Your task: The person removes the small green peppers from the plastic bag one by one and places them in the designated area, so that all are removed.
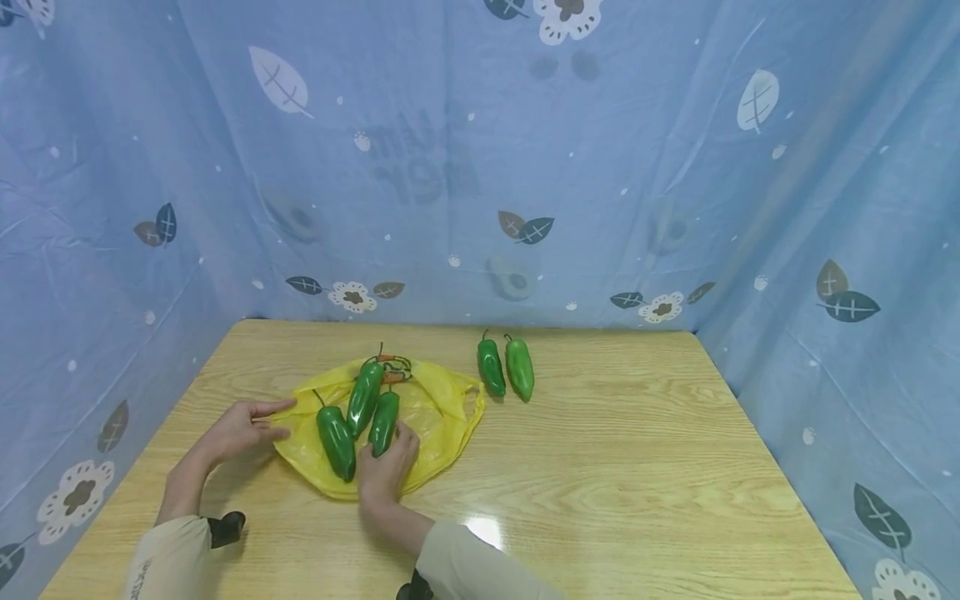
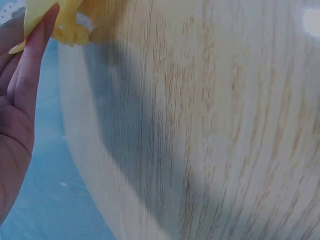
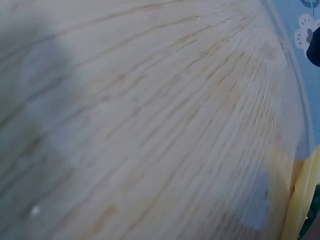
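A yellow plastic bag lies spread flat on the wooden table. My left hand is at its left edge; in the left wrist view the thumb and fingers pinch a fold of the yellow plastic. On the bag, my right hand grips the lower end of a green pepper. To its left, a longer green pepper points up the bag, and another green pepper slants beside it. The right wrist view mostly shows tabletop, with a strip of yellow bag at the edge.
Two more green peppers, one darker and one lighter, lie side by side right of the bag. A small orange and dark looped shape shows at the bag's upper part. Blue patterned curtains surround the wooden table.
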